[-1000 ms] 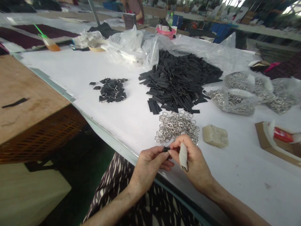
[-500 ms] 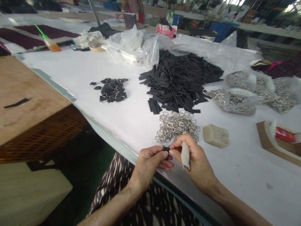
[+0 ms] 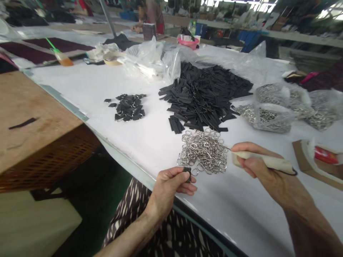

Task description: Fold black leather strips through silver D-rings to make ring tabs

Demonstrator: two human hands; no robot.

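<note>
Strip [image 3: 188,169]: sits clamped in left hand [image 3: 167,185], partly hidden, by worktop's [image 3: 158,146] near edge. Grips tool [image 3: 276,163] in right hand [image 3: 270,181], well apart from left; can barely make out its tip beside rings [image 3: 205,151].

One head-worn view faces forward and down across the white table [image 3: 150,142], from close above the left hand [image 3: 169,184] and right hand [image 3: 272,182].
</note>
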